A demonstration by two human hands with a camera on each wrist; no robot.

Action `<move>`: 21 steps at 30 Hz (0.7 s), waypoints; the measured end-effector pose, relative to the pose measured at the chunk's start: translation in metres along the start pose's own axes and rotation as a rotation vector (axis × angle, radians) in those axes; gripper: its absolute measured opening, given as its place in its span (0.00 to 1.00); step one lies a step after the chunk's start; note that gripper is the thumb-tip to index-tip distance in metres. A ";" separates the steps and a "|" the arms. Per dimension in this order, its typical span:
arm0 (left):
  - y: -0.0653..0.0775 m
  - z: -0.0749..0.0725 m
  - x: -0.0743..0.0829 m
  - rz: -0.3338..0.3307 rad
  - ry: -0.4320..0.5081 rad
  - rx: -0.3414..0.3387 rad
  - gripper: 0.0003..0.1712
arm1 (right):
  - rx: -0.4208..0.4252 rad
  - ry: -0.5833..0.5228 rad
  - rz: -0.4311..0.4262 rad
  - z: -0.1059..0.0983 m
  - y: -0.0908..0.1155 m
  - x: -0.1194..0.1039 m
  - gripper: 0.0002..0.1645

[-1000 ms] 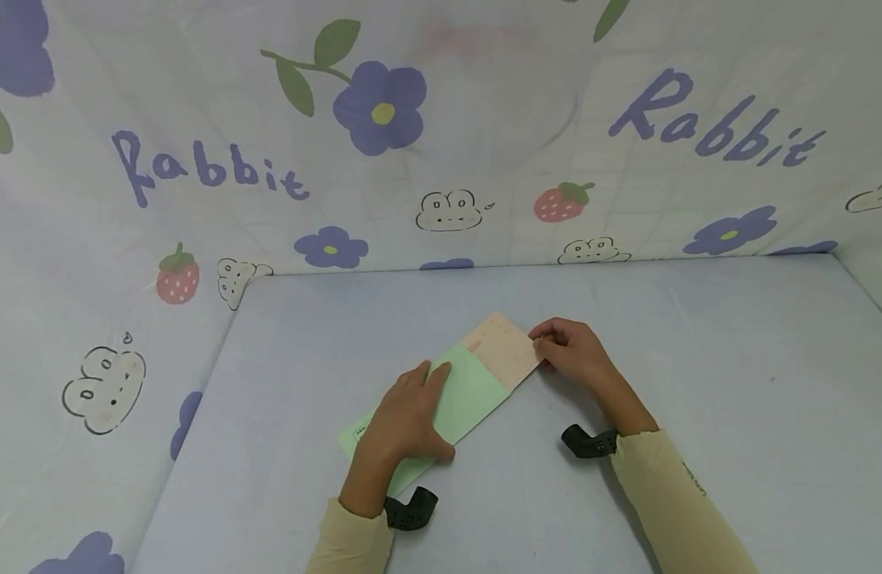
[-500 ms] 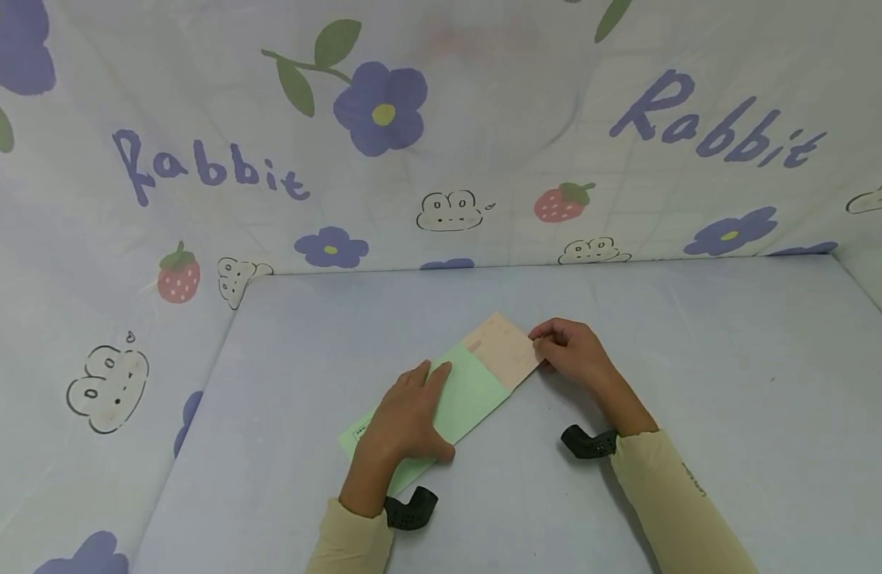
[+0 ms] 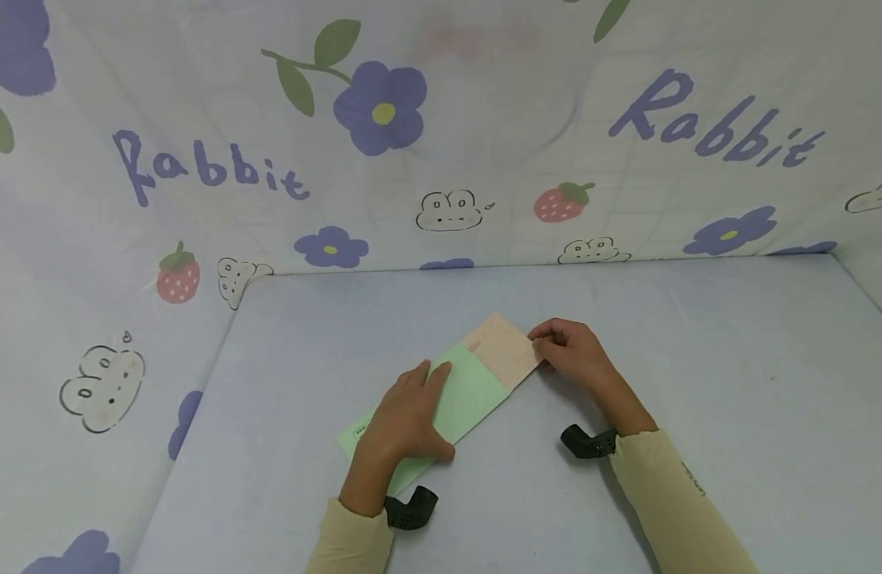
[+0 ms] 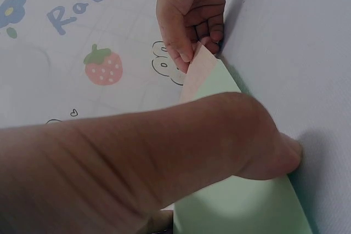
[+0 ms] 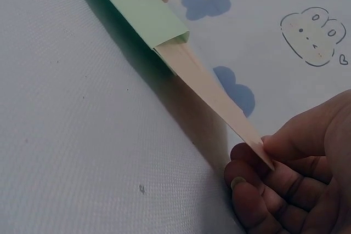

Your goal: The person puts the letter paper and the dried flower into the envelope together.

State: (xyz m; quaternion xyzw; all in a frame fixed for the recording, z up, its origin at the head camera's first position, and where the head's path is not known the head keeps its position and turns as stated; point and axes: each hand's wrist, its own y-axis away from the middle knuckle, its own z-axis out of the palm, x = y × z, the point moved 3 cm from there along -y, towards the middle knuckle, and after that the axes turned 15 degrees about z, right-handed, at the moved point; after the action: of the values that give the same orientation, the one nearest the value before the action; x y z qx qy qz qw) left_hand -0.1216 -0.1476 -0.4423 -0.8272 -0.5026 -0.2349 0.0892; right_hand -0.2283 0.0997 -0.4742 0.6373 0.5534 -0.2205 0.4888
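A light green envelope (image 3: 475, 392) lies slantwise on the table, with small dark print near its far-left end. Out of its open upper-right end sticks a pale pink sheet of paper (image 3: 504, 352). My left hand (image 3: 405, 416) rests flat over the envelope, fingers spread and thumb across its lower edge. At the sheet's outer corner, my right hand (image 3: 572, 351) pinches the paper between thumb and fingers. The right wrist view shows the envelope's mouth (image 5: 178, 41) gaping slightly around the sheet, whose outer end is raised off the table. The sheet's inner part is hidden.
A pale cloth covers the table (image 3: 685, 351). Behind and to the left hangs a white sheet (image 3: 484, 159) printed with flowers, strawberries and rabbits. Each wrist carries a black curved mount, the left mount (image 3: 414, 510) near the envelope's lower end.
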 end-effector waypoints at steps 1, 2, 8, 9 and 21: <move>0.000 0.000 0.000 0.000 0.000 0.000 0.64 | 0.000 0.000 0.000 0.000 0.000 0.000 0.13; 0.000 0.000 0.000 0.001 0.000 0.002 0.64 | 0.000 -0.001 -0.001 0.000 -0.001 0.001 0.13; 0.000 0.000 0.000 0.003 0.008 0.003 0.63 | -0.003 0.003 -0.026 0.000 0.000 0.000 0.13; 0.000 0.000 0.000 0.003 0.010 0.003 0.63 | -0.002 0.004 -0.032 0.000 0.000 0.000 0.13; 0.001 0.002 0.000 0.005 0.012 0.011 0.63 | 0.010 0.026 -0.036 -0.001 0.000 -0.002 0.14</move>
State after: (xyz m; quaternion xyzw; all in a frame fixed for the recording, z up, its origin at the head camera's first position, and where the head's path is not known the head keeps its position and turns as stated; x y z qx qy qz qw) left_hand -0.1200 -0.1477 -0.4435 -0.8266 -0.5012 -0.2369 0.0972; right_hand -0.2289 0.0994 -0.4726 0.6327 0.5697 -0.2239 0.4743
